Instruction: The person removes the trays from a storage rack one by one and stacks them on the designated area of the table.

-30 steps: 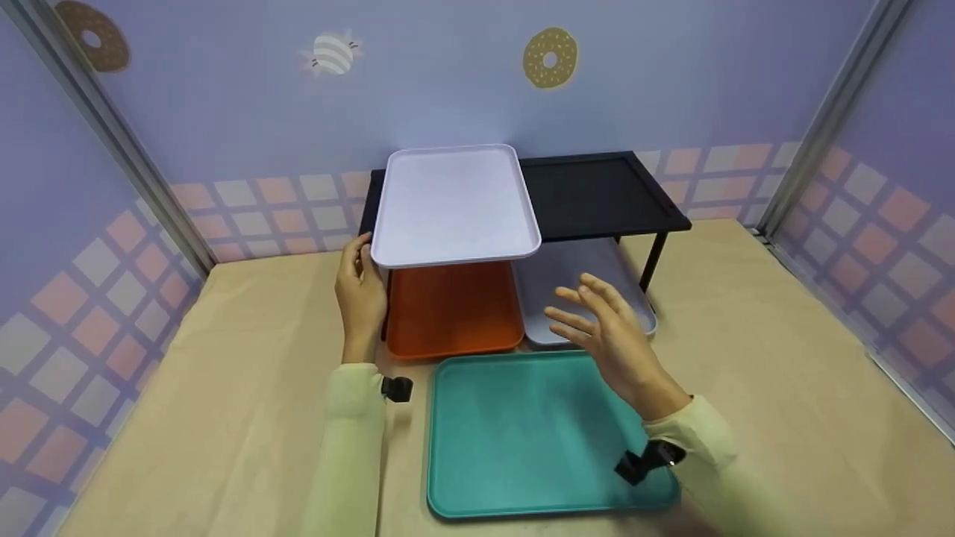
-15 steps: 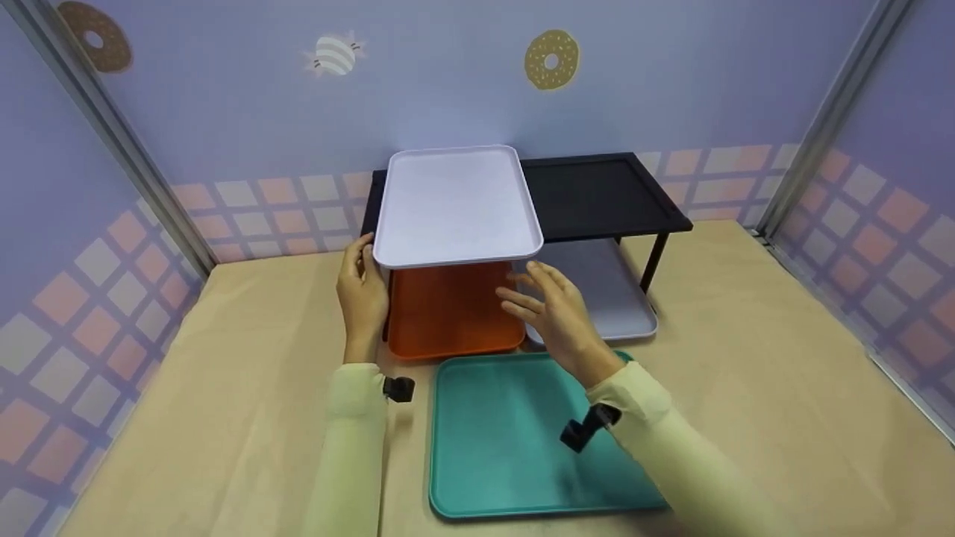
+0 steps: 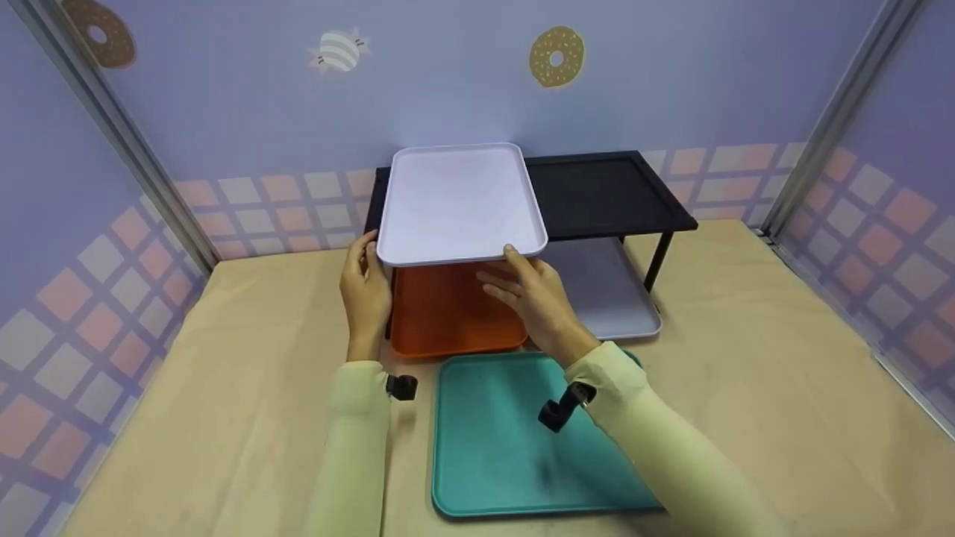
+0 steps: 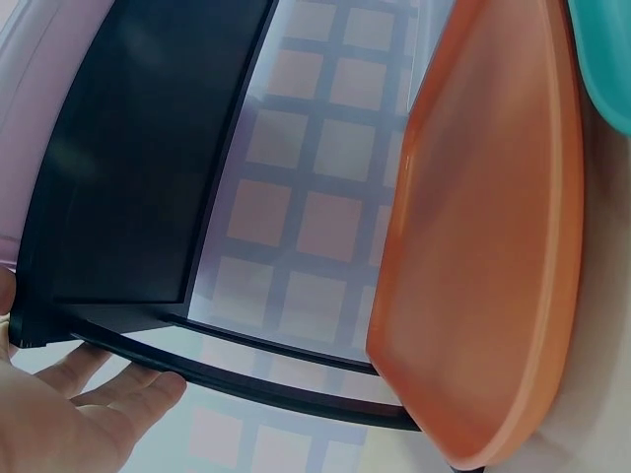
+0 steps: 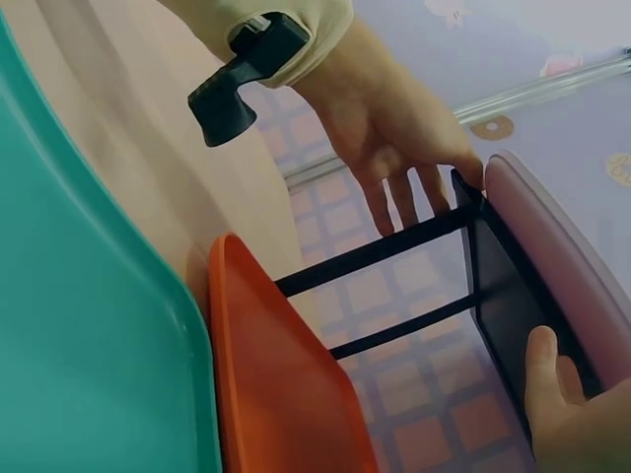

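A pale lavender tray [image 3: 462, 203] sits on the left half of a black rack [image 3: 604, 195], its front rim overhanging the rack. My left hand [image 3: 365, 289] is at the tray's front left corner, fingers extended. In the left wrist view its fingertips [image 4: 163, 387] lie along the rack's black leg [image 4: 286, 396]. My right hand [image 3: 541, 298] is at the tray's front rim; its thumb meets the rim, while the other fingers reach below. From the right wrist, its digits [image 5: 542, 355] overlap the rack's underside.
Under the rack lie an orange tray [image 3: 456, 321] on the left and a grey tray [image 3: 604, 291] on the right. A teal tray [image 3: 515, 440] lies on the beige cloth [image 3: 246, 403] in front, partly beneath my right forearm. Patterned walls [image 3: 448, 82] enclose the table.
My right hand has moved left and slightly forward, from over the grey tray to the lavender tray's front rim. My left hand has stayed at the tray's corner. The trays look unmoved.
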